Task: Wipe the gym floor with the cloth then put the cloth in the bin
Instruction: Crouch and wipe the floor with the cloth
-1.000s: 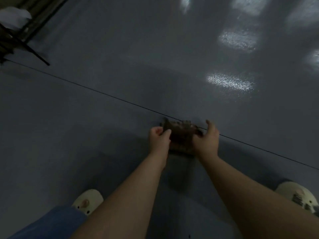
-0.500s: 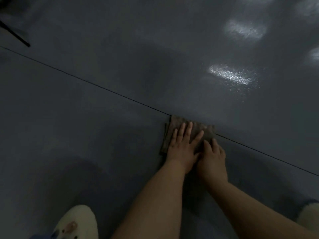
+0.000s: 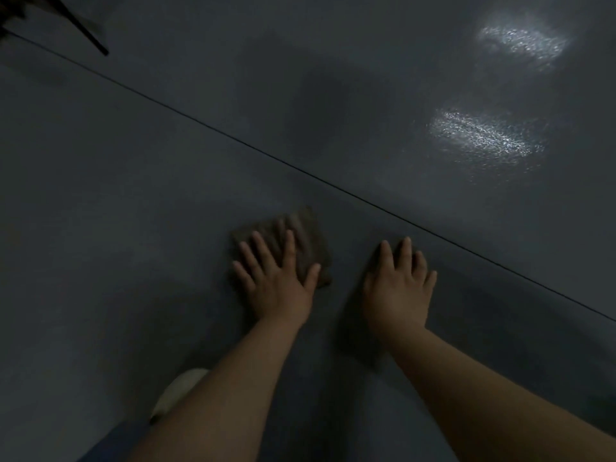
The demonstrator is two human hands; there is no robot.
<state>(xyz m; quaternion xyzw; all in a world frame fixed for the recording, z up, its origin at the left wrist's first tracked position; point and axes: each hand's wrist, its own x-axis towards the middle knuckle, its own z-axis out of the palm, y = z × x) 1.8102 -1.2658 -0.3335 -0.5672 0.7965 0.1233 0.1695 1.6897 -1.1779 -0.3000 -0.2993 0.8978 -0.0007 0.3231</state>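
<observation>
A small brown cloth (image 3: 308, 238) lies flat on the dark grey gym floor (image 3: 133, 228), just on the near side of a thin black seam line (image 3: 333, 186). My left hand (image 3: 276, 281) presses down on the cloth with straight, spread fingers. To its right, my right hand (image 3: 398, 285) rests flat on the bare floor, apart from the cloth, fingers straight. No bin is in view.
A black metal leg of some stand (image 3: 85, 35) pokes in at the top left corner. My pale shoe (image 3: 180, 393) and blue trouser leg (image 3: 123, 441) sit at the bottom left. Bright light patches (image 3: 483, 135) reflect off the floor at the upper right.
Both hands first held the bunched cloth on the seam. The cloth has since been flattened and slid left, nearer me, under my left hand; my right hand has come off it onto the floor.
</observation>
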